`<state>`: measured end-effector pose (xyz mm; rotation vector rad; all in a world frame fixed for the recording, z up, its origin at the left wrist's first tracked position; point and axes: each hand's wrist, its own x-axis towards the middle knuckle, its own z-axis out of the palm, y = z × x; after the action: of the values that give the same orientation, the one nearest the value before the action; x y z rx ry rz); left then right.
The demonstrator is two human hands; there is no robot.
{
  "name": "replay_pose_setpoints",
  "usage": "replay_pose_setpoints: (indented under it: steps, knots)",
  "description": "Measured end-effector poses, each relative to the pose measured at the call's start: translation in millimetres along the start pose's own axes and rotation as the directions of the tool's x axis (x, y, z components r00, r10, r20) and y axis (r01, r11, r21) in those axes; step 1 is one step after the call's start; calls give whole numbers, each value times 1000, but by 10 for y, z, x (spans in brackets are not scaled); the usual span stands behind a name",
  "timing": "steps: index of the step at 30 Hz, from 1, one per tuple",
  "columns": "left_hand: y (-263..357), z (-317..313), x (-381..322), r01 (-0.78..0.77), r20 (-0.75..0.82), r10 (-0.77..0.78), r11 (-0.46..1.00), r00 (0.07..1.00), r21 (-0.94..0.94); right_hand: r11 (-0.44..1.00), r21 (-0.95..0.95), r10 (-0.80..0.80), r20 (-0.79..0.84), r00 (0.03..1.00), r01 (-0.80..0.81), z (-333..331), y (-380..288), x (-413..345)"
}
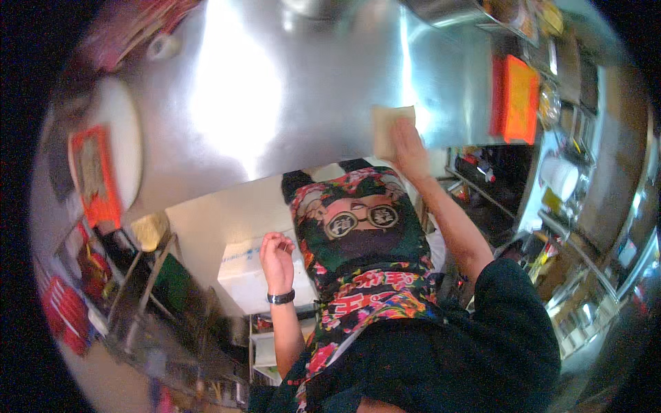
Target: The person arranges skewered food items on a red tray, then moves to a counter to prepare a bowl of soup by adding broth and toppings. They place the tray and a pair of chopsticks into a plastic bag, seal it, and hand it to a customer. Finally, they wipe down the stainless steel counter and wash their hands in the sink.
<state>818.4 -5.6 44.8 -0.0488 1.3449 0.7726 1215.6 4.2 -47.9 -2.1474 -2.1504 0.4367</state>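
Note:
My right hand (409, 146) lies flat over a folded beige cloth (383, 131), pressing it on the stainless steel table (330, 88) near its front edge. My left hand (278, 260) hangs in the air short of the table, with its fingers loosely curled and nothing in it. A dark band circles that wrist. Just beyond the left hand, lower down, is a white box (240, 271) with blue writing. My patterned apron (361, 242) fills the space between my arms.
At the left, an orange-framed tool (93, 175), probably a grater, lies over a round white board (124, 139). Orange and red trays (520, 100) sit at the table's right end. A blurred metal vessel (310, 8) is at the far edge. Crowded shelves (573, 248) line the right.

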Motion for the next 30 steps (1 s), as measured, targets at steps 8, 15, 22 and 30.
replay_pose_setpoints:
  steps: [8,15,22,30]
  knots:
    - [-322,98,-86,48,6,-49,998,999,45,929,-224,286,-70,956,-294,-200,1709,-635]
    - [-303,204,-210,66,-96,-68,998,993,-18,980,-100,-166,43,985,169,281,695,47]
    - [-301,173,-278,27,-198,-53,991,979,-130,836,126,-537,-7,843,534,578,-1089,1465]
    - [-208,233,-247,7,-148,-18,997,989,-76,794,117,-600,3,800,596,520,-1207,1508]
